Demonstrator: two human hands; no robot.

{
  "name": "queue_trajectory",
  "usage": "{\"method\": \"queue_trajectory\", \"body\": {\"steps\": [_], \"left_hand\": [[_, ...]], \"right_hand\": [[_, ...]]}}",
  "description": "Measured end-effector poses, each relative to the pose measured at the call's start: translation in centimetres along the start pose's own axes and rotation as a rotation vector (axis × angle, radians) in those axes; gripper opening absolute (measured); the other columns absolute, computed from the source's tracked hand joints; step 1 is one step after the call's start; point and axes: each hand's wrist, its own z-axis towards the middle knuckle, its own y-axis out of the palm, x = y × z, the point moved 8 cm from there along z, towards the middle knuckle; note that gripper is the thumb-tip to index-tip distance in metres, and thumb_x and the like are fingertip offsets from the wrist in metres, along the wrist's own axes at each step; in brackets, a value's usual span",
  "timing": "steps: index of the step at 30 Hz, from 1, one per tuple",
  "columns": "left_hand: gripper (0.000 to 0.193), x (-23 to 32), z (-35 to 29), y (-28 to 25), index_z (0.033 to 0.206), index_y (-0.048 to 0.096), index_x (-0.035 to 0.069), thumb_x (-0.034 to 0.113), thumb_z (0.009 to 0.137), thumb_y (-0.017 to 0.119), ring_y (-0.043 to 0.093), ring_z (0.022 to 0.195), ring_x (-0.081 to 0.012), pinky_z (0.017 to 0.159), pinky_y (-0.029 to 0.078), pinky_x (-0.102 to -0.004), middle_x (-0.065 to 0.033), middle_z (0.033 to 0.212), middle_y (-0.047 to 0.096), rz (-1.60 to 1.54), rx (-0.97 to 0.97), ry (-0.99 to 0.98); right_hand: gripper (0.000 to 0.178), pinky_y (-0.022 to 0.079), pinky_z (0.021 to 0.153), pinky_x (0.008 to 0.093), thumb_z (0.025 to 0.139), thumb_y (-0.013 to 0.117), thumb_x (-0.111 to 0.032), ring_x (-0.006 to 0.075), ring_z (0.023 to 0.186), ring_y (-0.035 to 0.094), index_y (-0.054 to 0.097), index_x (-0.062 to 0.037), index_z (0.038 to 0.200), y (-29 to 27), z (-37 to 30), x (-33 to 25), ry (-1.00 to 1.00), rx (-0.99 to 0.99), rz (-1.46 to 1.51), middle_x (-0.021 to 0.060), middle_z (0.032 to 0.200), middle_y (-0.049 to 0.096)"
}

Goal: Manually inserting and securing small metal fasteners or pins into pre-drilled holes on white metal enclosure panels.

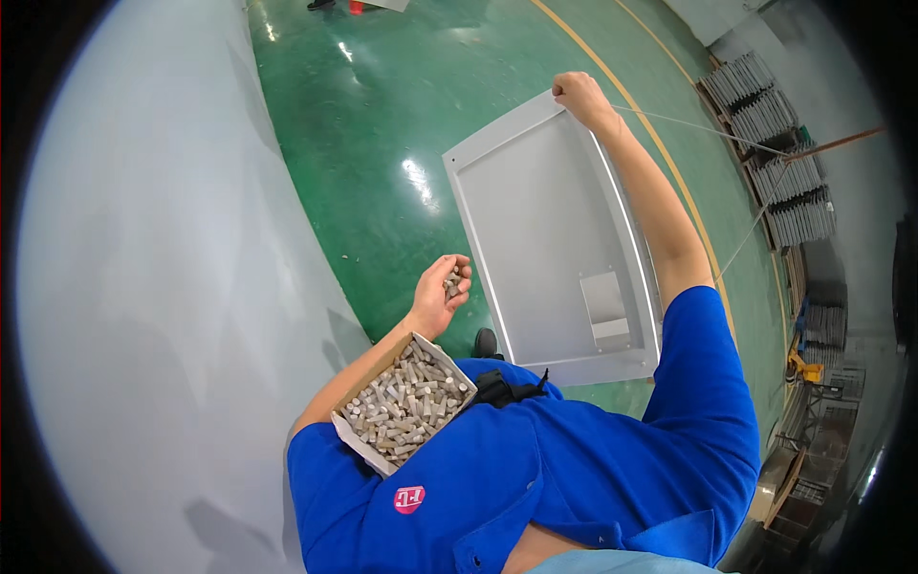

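A pale grey metal panel [521, 206] with raised edges stands or hangs tilted in front of me; a small hole shows near its far left corner. At its far right corner is my right hand [579, 97], fingers closed together against the rim; what they pinch is hidden. My left hand [438, 298] is curled around several small beige plugs [452, 282], left of the panel and apart from it. In the crook of my left arm rests an open cardboard box [357, 443], full of the same short cylindrical plugs [404, 402].
A large pale grey wall-like surface [172, 287] runs along my left. The green floor [382, 115] carries yellow lines [626, 86]. Stacks of grey panels [784, 182] line the right side, near thin wires and a brown bar [837, 142]. A dark shoe [486, 342] shows below the panel.
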Motion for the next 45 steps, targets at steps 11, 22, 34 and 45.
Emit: {"method": "queue_trajectory", "body": {"steps": [11,22,34,45], "left_hand": [[0.026,-2.2,-0.9,1.2,0.108,0.05,-0.001,0.019,0.096,0.04,0.047,0.061,-0.0081,0.042,0.031,-0.0191,-0.0053,0.086,0.053,0.114,-0.018,-0.147],[0.023,-1.7,-0.9,2.8,0.106,0.052,0.0,0.021,0.096,0.047,0.041,0.055,-0.0029,0.04,0.025,-0.016,-0.0009,0.078,0.053,0.137,-0.123,-0.147],[0.028,-3.7,-0.5,1.7,0.09,0.055,0.003,0.031,0.091,0.057,0.038,0.047,-0.004,0.039,0.025,-0.0174,0.0007,0.066,0.051,0.011,-0.073,-0.177],[0.038,-4.1,-1.1,2.9,0.087,0.053,0.003,0.041,0.087,0.059,0.037,0.045,-0.0038,0.04,0.025,-0.0171,0.001,0.065,0.05,-0.025,-0.169,-0.205]], "right_hand": [[0.006,0.05,0.059,0.0406,0.072,0.053,0.006,0.0356,0.069,0.061,0.057,0.0022,0.075,0.4,0.2,-3.0,-0.04,-0.258,-0.428,0.0197,0.075,0.059],[0.013,0.051,0.063,0.0391,0.067,0.068,-0.008,0.0301,0.081,0.064,0.063,-0.0049,0.078,1.7,-0.9,3.6,0.178,-0.48,-0.386,0.011,0.083,0.066],[0.031,0.045,0.061,0.0264,0.077,0.072,-0.027,0.0124,0.069,0.057,0.068,-0.0029,0.096,7.6,-14.5,-18.2,-0.151,-0.954,0.935,0.0044,0.079,0.065],[0.021,0.042,0.058,0.0233,0.087,0.061,-0.022,0.0089,0.066,0.051,0.06,-0.0011,0.088,10.4,-19.7,-21.0,0.064,-1.093,1.488,0.0002,0.078,0.059]]}}
